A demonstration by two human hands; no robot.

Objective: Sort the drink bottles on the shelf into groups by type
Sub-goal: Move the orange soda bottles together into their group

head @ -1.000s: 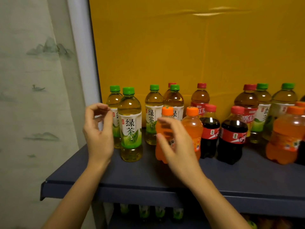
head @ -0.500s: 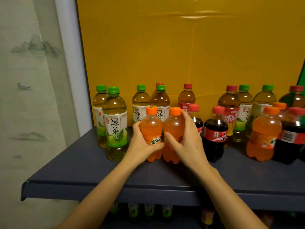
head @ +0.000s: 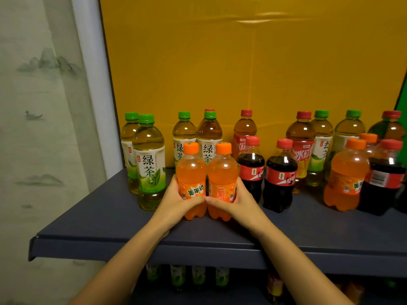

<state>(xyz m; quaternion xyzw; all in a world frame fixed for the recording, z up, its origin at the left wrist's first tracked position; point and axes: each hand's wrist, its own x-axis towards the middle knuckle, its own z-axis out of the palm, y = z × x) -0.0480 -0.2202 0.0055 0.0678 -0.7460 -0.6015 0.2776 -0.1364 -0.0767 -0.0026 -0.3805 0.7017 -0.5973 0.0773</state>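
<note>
Two small orange soda bottles stand side by side near the front middle of the dark blue shelf. My left hand grips the left orange bottle and my right hand grips the right orange bottle; my thumbs meet across their labels. Green tea bottles with green caps stand at the left and behind. Two cola bottles stand just right of my hands. Red-capped iced tea bottles line the back.
More orange soda, cola and green tea stand mixed at the right end. A yellow panel backs the shelf. A white post and a curtain are left. A lower shelf holds more bottles.
My left hand moved from beside the green tea over to the left orange bottle and closed round it. My right hand settled round the right orange bottle. Both bottles now stand pressed together.
</note>
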